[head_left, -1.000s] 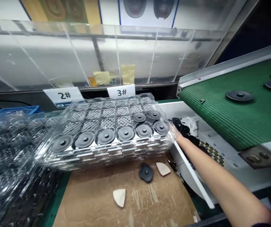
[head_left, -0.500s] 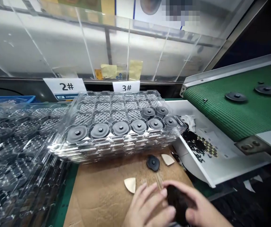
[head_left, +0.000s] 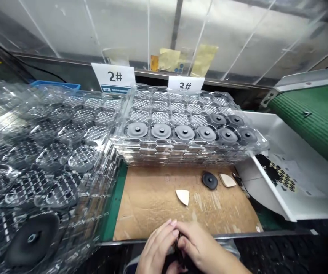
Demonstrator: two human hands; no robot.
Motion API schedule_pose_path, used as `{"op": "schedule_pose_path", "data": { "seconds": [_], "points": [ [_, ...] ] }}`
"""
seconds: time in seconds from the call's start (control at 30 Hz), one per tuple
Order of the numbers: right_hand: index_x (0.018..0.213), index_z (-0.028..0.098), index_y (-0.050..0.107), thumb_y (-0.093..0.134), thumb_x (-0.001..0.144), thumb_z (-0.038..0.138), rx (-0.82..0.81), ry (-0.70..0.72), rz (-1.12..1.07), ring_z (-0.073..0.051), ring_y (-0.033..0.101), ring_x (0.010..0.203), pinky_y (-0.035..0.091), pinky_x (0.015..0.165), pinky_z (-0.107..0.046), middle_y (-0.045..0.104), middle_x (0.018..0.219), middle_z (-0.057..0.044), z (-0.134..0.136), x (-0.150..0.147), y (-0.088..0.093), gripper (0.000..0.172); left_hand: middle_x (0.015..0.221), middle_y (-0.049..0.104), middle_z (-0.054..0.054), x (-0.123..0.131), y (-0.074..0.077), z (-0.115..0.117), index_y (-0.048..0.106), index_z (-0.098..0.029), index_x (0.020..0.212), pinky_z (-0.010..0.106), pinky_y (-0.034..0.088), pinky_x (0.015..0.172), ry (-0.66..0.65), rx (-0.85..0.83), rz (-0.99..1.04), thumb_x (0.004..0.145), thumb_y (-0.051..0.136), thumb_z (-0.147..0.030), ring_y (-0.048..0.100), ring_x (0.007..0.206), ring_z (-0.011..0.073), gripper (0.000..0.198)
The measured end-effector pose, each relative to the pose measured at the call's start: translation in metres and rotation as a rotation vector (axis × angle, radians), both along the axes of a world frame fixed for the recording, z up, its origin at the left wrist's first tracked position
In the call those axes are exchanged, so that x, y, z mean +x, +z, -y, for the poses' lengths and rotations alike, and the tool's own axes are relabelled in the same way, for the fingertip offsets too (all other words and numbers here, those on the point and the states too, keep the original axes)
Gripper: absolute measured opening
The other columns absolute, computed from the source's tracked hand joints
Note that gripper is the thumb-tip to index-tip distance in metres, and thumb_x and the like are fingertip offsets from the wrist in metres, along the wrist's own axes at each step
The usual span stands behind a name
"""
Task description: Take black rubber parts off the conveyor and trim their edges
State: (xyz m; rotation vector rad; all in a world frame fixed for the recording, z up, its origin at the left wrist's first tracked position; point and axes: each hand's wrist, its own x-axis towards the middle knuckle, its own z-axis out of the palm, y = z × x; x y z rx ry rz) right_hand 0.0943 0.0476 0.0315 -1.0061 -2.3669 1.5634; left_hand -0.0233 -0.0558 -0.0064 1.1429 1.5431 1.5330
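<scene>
At the near edge of the bench, my left hand (head_left: pixel 156 249) and my right hand (head_left: pixel 202 245) are closed together around a black rounded part (head_left: pixel 178 249). Most of it is hidden behind my fingers, which meet at the tips. Beyond them lies a cardboard sheet (head_left: pixel 149 217). On it rest a black disc-shaped part with a central stud (head_left: pixel 210 180), a cream wedge-shaped pad (head_left: pixel 183 196) and a small stack of similar cream pads (head_left: pixel 228 180).
A stack of clear plastic trays (head_left: pixel 164 146) carries grey discs in its front pockets. More clear trays (head_left: pixel 75 160) stand left, with a black disc (head_left: pixel 34 239) in a near pocket. A white bin (head_left: pixel 269 192) with small black pieces and a green conveyor (head_left: pixel 318 114) lie right.
My view has turned down and to the right. Both hands have drawn back from over the cardboard to the bench's near edge, and they are closed more tightly around the black part.
</scene>
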Motion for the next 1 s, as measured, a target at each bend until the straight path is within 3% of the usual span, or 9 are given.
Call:
{"op": "schedule_pose_path", "data": {
  "seconds": [0.07,0.13,0.23,0.33,0.43,0.63,0.8,0.93,1.0],
  "points": [
    [0.098,0.02,0.063,0.029,0.087,0.059,0.085,-0.094,0.066,-0.018,0.061,0.067,0.047,0.066,-0.026,0.062,0.075,-0.004,-0.008,0.002,-0.011,0.053,0.117,0.064,0.007,-0.009,0.001,0.002,0.062,-0.034,0.109,0.035,0.041,0.096,0.021,-0.117,0.257,0.06,0.075,-0.022,0.056,0.11,0.0268,0.052],
    [0.111,0.019,0.057,0.032,0.089,0.052,0.191,-0.255,0.145,-0.02,0.06,0.071,0.047,0.068,-0.031,0.059,0.082,-0.007,-0.021,0.008,-0.026,0.047,0.119,0.063,0.008,-0.02,0.003,0.001,0.062,-0.033,0.107,0.035,0.044,0.092,0.05,-0.188,0.661,0.051,0.08,-0.031,0.057,0.108,0.029,0.058],
    [0.116,0.019,0.053,0.043,0.085,0.046,0.309,-0.409,0.203,-0.021,0.058,0.069,0.047,0.067,-0.036,0.053,0.094,-0.009,-0.035,0.018,-0.055,0.042,0.122,0.06,0.009,-0.039,0.005,-0.002,0.059,-0.032,0.108,0.034,0.046,0.089,0.054,-0.18,1.147,0.053,0.077,-0.038,0.059,0.106,0.0297,0.058],
    [0.108,0.02,0.056,0.047,0.084,0.04,0.343,-0.407,0.159,-0.018,0.056,0.065,0.048,0.068,-0.035,0.053,0.098,-0.01,-0.031,0.019,-0.076,0.032,0.12,0.062,0.006,-0.051,0.008,-0.003,0.059,-0.034,0.107,0.031,0.044,0.091,0.041,-0.15,1.282,0.057,0.076,-0.034,0.056,0.11,0.0271,0.053],
    [0.103,0.019,0.057,0.045,0.087,0.035,0.329,-0.353,0.097,-0.02,0.057,0.072,0.048,0.071,-0.034,0.06,0.093,-0.009,-0.02,0.014,-0.08,0.026,0.118,0.064,0.004,-0.055,0.012,-0.003,0.059,-0.034,0.109,0.03,0.041,0.095,0.044,-0.124,1.32,0.063,0.071,-0.035,0.054,0.113,0.0249,0.048],
    [0.104,0.021,0.061,0.046,0.087,0.032,0.22,-0.284,0.042,-0.017,0.059,0.071,0.048,0.064,-0.028,0.064,0.093,-0.006,-0.008,0.01,-0.06,0.025,0.12,0.062,0.007,-0.051,0.019,-0.009,0.058,-0.03,0.114,0.033,0.032,0.104,0.067,-0.163,1.365,0.074,0.059,-0.038,0.05,0.117,0.0243,0.04],
    [0.096,0.019,0.065,0.05,0.084,0.032,0.146,-0.31,0.007,-0.015,0.057,0.06,0.046,0.053,-0.025,0.066,0.081,-0.005,-0.007,0.008,-0.04,0.022,0.123,0.06,0.006,-0.045,0.025,-0.017,0.059,-0.029,0.114,0.039,0.036,0.102,0.025,-0.18,1.411,0.075,0.06,-0.034,0.05,0.117,0.0286,0.04],
    [0.103,0.02,0.06,0.046,0.088,0.032,0.149,-0.367,-0.086,-0.016,0.059,0.076,0.047,0.064,-0.026,0.064,0.093,-0.005,-0.014,-0.013,0.002,0.024,0.12,0.062,0.005,-0.032,0.031,-0.027,0.058,-0.028,0.115,0.035,0.041,0.098,0.036,-0.219,1.324,0.074,0.063,-0.029,0.051,0.116,0.0252,0.041],
    [0.107,0.021,0.058,0.045,0.088,0.027,0.218,-0.296,-0.223,-0.016,0.058,0.084,0.047,0.072,-0.026,0.062,0.096,-0.004,-0.015,-0.024,0.027,0.023,0.115,0.064,0.006,-0.024,0.033,-0.033,0.056,-0.028,0.118,0.033,0.042,0.097,0.034,-0.257,1.259,0.07,0.067,-0.029,0.051,0.116,0.0241,0.048]
  ]
}}
